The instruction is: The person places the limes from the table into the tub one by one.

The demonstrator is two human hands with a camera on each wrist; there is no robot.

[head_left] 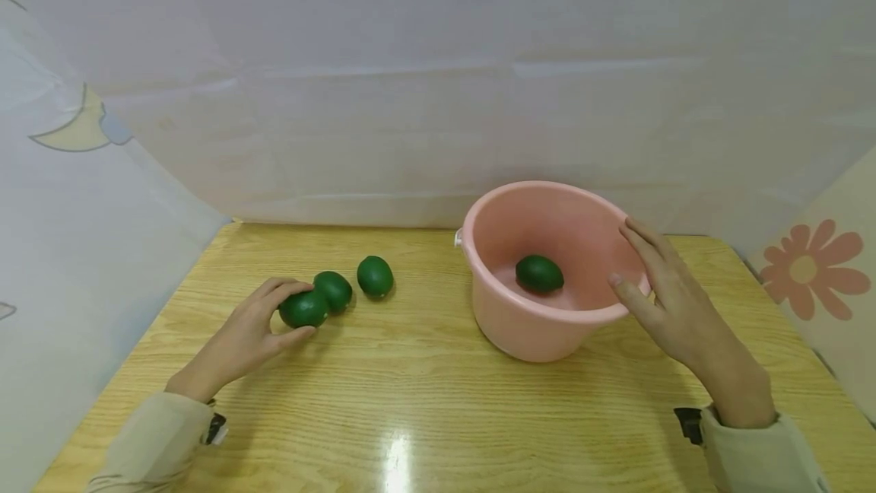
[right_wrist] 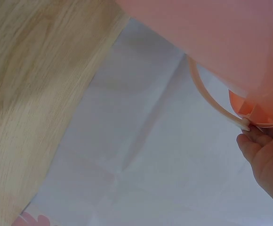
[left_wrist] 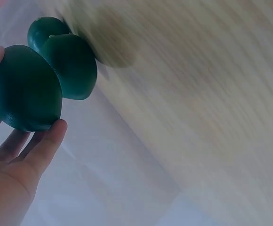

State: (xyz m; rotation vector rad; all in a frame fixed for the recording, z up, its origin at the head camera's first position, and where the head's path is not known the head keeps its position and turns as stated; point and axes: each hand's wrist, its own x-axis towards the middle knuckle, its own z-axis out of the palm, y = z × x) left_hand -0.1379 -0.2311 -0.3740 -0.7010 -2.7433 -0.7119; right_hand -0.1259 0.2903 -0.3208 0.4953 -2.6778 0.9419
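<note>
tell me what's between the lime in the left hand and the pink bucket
In the head view, two more limes: one touching the held lime, another just past it. Then bare table up to the bucket.

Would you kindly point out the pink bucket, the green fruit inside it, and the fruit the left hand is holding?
pink bucket [head_left: 527, 326], head view, bare outer wall at the front.
green fruit inside it [head_left: 539, 274], head view, middle of its top.
held green fruit [head_left: 304, 310], head view, centre of its visible side.
</note>
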